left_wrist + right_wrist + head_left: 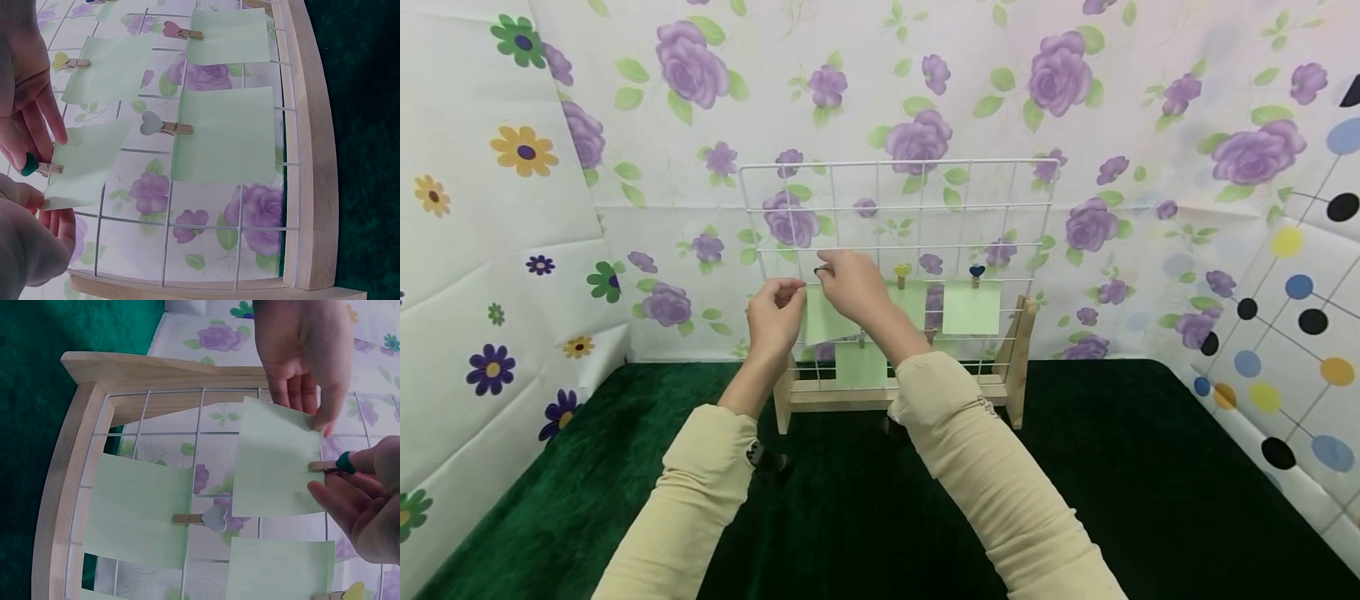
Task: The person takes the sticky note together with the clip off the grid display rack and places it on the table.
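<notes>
My left hand (773, 321) pinches the upper left corner of a pale green paper square (275, 462) against a white wire grid (850, 206). At the paper's top edge my right hand (853, 287) pinches a small wooden clothespin with a dark green heart (345, 462). In the right wrist view the clothespin's wooden tip overlaps the paper. Just below hangs another green square (225, 134), held by a clothespin with a grey heart (151, 123). To the right, a yellow-heart clothespin (902, 273) and a dark-blue-heart clothespin (976, 273) hold more squares.
Wooden feet and a crossbar (842, 400) support the grid on a dark green cloth (850, 517). A pink-heart clothespin (174, 29) holds a lower square. Flowered sheeting (692, 183) stands behind the grid, with patterned sheets at both sides.
</notes>
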Demonstrator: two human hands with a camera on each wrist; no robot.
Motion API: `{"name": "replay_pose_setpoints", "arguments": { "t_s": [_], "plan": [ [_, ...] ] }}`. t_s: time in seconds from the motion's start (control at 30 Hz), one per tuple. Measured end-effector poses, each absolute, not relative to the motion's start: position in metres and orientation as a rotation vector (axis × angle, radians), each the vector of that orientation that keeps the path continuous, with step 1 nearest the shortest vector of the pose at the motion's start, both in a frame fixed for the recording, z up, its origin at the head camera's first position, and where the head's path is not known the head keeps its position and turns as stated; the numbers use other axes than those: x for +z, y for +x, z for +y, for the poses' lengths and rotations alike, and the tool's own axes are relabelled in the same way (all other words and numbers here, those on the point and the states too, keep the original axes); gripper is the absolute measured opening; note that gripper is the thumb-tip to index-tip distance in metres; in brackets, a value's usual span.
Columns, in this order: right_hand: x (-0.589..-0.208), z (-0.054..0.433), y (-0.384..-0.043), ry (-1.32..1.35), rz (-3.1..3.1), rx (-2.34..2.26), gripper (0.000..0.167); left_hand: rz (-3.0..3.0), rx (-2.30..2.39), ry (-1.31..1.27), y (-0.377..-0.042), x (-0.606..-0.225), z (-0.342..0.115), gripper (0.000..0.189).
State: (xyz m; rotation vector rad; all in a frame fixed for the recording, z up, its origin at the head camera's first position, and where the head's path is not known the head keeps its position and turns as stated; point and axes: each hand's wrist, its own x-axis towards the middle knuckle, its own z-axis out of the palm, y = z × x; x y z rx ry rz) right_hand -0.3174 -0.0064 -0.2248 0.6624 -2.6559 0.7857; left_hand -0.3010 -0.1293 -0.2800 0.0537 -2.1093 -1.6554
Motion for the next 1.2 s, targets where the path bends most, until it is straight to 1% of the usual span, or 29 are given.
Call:
{"name": "replay_pose_setpoints", "arguments": {
  "t_s": [0.03,0.13,0.23,0.37,0.77,1.2],
  "plan": [
    [-0.225,-0.007,-0.318,0.652,-2.649,0.769,0.032,-2.102,-1.669,0.048,-0.301,-0.280,-0.130,0.023],
    [-0.227,-0.009,-0.319,0.631,-2.626,0.720,0.023,-2.062,-1.712,0.023,-0.302,-0.282,-0.131,0.025],
    [-0.229,-0.010,-0.319,0.614,-2.597,0.739,0.019,-2.016,-1.764,0.019,-0.302,-0.284,-0.132,0.027],
    [-0.231,-0.010,-0.320,0.597,-2.574,0.774,0.021,-1.972,-1.834,0.053,-0.303,-0.287,-0.133,0.025],
    [-0.234,-0.011,-0.322,0.532,-2.557,0.770,0.016,-1.965,-1.845,0.067,-0.308,-0.291,-0.136,0.023],
    [-0.236,-0.006,-0.325,0.621,-2.497,0.825,0.009,-2.025,-1.753,0.085,-0.309,-0.289,-0.135,0.023]
  ]
}}
